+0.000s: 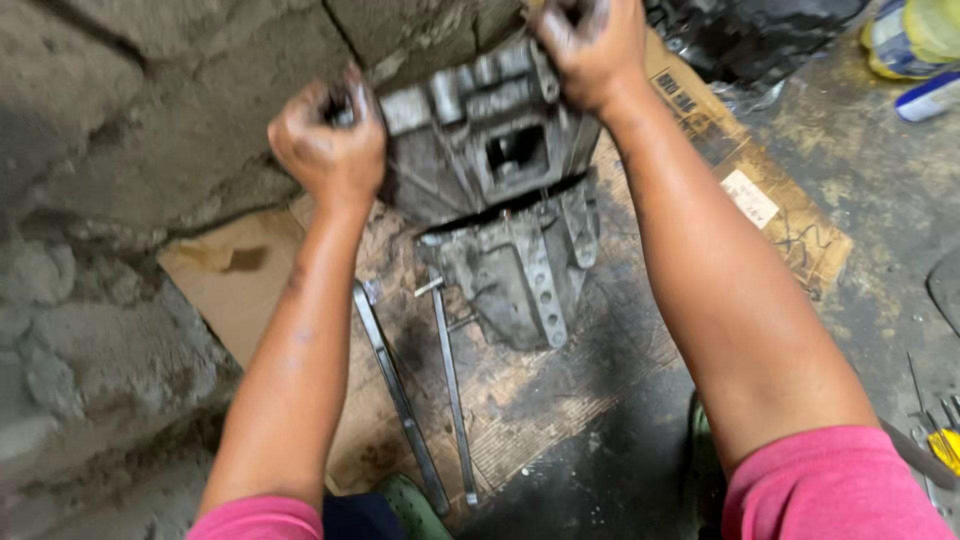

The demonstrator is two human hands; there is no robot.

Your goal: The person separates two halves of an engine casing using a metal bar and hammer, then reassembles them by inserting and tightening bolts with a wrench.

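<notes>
You have a flattened brown cardboard box spread on the floor, stained dark with grease. On the box's far right flap sits a small white rectangular label, tilted. Further up that flap, a block of dark print marks the cardboard. Beyond the box's upper right corner, a yellow and blue package lies at the picture's edge, with a white and blue tube-shaped container just below it.
</notes>
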